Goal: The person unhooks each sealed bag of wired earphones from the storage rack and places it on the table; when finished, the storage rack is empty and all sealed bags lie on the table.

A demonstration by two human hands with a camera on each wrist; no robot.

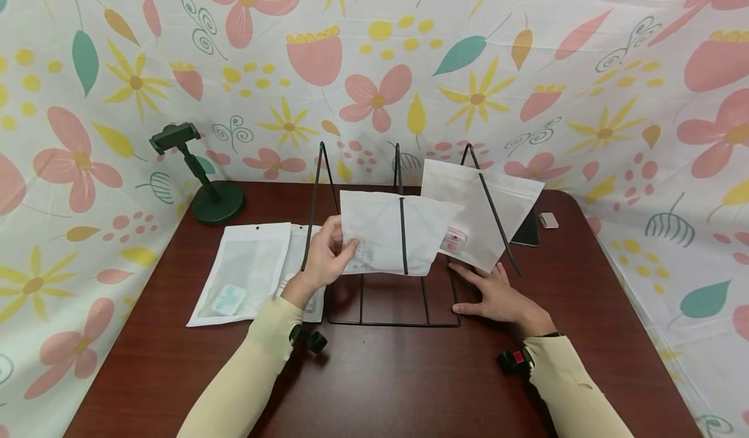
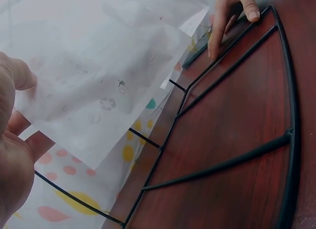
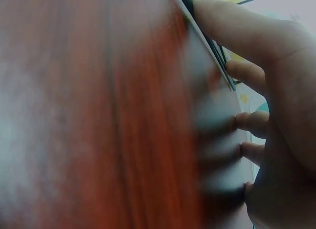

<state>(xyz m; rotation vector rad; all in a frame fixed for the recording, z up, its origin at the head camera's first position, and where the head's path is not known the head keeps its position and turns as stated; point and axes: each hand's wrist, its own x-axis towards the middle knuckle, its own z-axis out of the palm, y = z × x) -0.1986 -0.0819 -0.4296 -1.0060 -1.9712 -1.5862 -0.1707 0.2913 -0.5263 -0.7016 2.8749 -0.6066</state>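
My left hand [image 1: 323,255] pinches the left edge of a white zip pouch [image 1: 374,220] between thumb and fingers. The pouch hangs at the middle prong of a black wire display rack [image 1: 393,325], and faint print shows on it in the left wrist view. A second white pouch [image 1: 468,197], with a small pink-and-white item showing at its lower corner, hangs tilted on the rack's right prong. My right hand [image 1: 500,298] lies low on the table, fingers spread and extended, thumb and fingertips right at the right side of the rack's base.
Two white pouches lie overlapped at the left, the upper pouch [image 1: 240,272] holding a pale teal item. Behind them stands a dark green holder [image 1: 218,203] on a round base. A dark phone-like slab [image 1: 526,231] and a small white object [image 1: 548,220] lie at the back right.
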